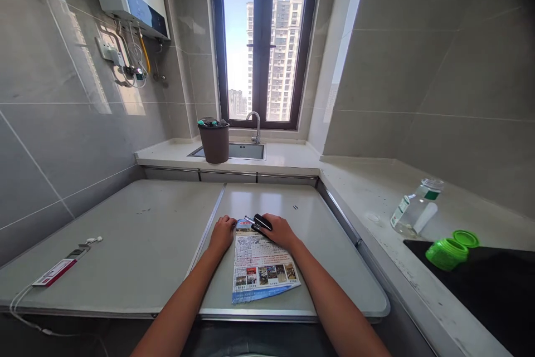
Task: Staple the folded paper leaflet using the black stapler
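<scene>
A printed paper leaflet with rows of small photos and a blue lower edge lies on the pale folding table. My left hand rests at its upper left corner, fingers curled together on the edge. In my right hand is a black stapler, its metal jaw end reaching over the top of the leaflet. Whether paper sits between the jaws is too small to tell. Two tiny dark slivers, like staples, lie to the upper right.
A boxed strip with a white cable lies at the table's left. Beyond stand a brown bin and a sink. On the right counter are a clear bottle and an open green jar.
</scene>
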Demonstrator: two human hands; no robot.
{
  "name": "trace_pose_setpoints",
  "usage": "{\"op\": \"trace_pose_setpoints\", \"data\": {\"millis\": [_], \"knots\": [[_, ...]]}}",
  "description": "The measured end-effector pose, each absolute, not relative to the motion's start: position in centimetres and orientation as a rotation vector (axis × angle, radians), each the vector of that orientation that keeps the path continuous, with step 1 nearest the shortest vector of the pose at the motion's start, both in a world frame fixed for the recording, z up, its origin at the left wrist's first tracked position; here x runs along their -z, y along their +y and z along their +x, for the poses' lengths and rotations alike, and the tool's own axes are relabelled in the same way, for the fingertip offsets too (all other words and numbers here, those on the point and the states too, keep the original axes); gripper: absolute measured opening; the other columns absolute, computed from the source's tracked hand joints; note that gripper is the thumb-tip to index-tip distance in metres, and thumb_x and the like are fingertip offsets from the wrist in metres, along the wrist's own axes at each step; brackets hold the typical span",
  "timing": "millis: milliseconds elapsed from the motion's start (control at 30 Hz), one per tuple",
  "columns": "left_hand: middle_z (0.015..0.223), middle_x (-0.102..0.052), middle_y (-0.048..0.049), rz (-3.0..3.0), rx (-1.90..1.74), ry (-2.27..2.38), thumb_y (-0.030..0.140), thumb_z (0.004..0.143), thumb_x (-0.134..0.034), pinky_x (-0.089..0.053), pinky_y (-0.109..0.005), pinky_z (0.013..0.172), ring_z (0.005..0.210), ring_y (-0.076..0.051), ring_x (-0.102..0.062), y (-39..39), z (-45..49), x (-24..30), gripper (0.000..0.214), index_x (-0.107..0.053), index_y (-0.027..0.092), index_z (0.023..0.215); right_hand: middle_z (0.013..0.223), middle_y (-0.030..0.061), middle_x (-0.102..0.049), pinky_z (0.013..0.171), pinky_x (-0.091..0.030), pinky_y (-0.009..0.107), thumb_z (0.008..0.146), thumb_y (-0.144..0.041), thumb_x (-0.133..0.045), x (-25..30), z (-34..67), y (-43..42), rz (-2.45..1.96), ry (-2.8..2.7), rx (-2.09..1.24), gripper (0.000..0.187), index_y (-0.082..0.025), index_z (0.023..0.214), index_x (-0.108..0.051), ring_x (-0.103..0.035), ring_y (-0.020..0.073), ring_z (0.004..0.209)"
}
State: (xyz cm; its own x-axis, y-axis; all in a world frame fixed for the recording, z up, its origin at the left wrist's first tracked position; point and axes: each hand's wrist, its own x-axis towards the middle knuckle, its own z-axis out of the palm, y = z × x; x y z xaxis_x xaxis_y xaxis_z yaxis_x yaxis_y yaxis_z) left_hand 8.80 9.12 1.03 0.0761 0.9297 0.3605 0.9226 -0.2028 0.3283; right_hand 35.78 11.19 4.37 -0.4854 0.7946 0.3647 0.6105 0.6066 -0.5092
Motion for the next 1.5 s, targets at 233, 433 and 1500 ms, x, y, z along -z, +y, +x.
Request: {"op": "trace_pose_setpoints", "data": {"millis": [233, 433, 1500], "knots": [[0.102, -0.062, -0.0101, 2.255, -0.886, 1.918, 0.009, 0.094, -0.050, -0.047, -0.035, 0.092, 0.101, -0.024, -0.060, 9.4, 8.5, -0.6, 0.027, -0.074, 0.017, 0.105, 0.109, 0.0042, -0.075, 0.077, -0.042, 0.027, 0.090, -0.038, -0.069, -4.1, 35.4, 11.1, -1.153, -2.243, -0.405, 0.027, -0.027, 0.114, -0.068, -0.067, 0.0218, 0.098], [0.112, -0.063, -0.0119, 2.200, -0.956, 2.081, 0.015, 0.092, -0.057, -0.045, -0.039, 0.099, 0.110, -0.027, -0.059, 8.9, 8.8, -1.3, 0.024, -0.072, 0.018, 0.110, 0.101, 0.0036, -0.074, 0.073, -0.039, 0.026, 0.090, -0.037, -0.069, -3.8, 35.4, 11.5, -1.149, -2.251, -0.419, 0.020, -0.024, 0.105, -0.068, -0.066, 0.0203, 0.092], [0.098, -0.072, -0.0082, 2.265, -1.056, 1.602, 0.029, 0.102, -0.051, -0.051, -0.035, 0.092, 0.099, -0.022, -0.064, 8.7, 8.8, -1.8, 0.031, -0.077, 0.024, 0.118, 0.099, 0.0037, -0.073, 0.070, -0.038, 0.026, 0.091, -0.040, -0.068, -3.6, 35.5, 11.6, -1.103, -2.239, -0.441, 0.020, -0.025, 0.105, -0.067, -0.064, 0.0201, 0.087]]}}
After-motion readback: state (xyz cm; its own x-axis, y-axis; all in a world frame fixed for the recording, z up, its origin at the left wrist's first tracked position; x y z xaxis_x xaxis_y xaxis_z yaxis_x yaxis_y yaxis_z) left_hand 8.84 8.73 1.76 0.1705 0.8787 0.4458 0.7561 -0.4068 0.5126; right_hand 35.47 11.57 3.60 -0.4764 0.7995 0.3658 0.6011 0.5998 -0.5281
